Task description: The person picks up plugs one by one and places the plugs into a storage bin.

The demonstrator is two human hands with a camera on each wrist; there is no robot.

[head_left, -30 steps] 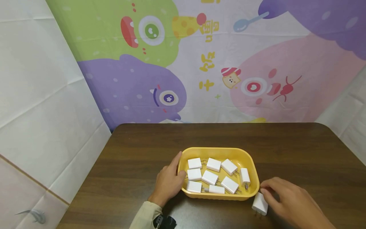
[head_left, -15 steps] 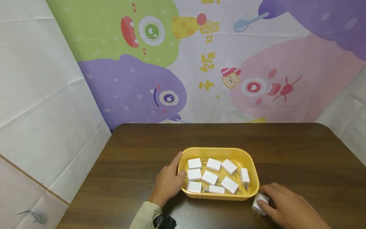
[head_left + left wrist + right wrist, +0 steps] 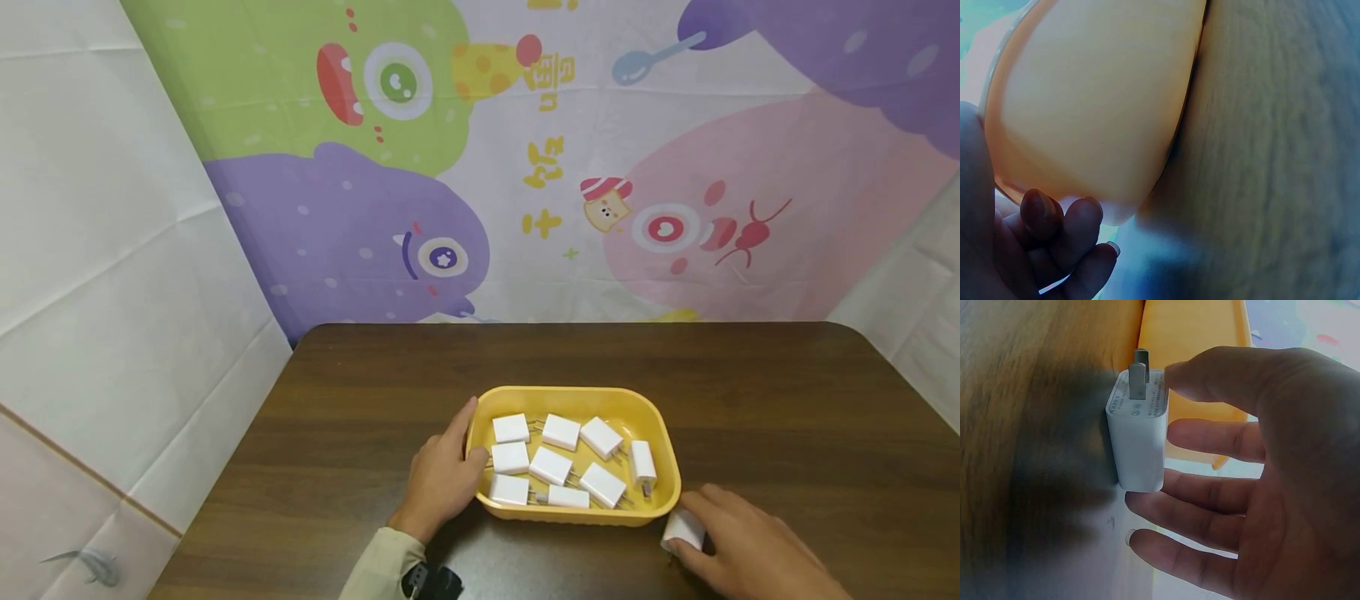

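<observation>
In the head view, my left hand (image 3: 444,473) grips the left end of a yellow plastic basket (image 3: 577,515), thumb at the rim. The left wrist view shows curled fingers (image 3: 1082,225) against the outer wall of the basket (image 3: 1097,100). Beyond the basket's near right corner, my right hand (image 3: 753,542) holds a white charger plug (image 3: 682,528) lying on the table. In the right wrist view, thumb and fingertips touch this charger plug (image 3: 1138,447), whose two metal prongs face the thumb side. Several similar white charger plugs (image 3: 550,465) lie inside the basket.
A dark wooden table (image 3: 360,392) lies under everything. Behind it hangs a cartoon-printed cloth (image 3: 555,275), and white panels (image 3: 142,242) stand at the left. A black device (image 3: 432,582) sits on my left wrist.
My right hand has come down and slightly left over the loose charger plug, its thumb now at the plug's near side. The left hand and basket stay where they were.
</observation>
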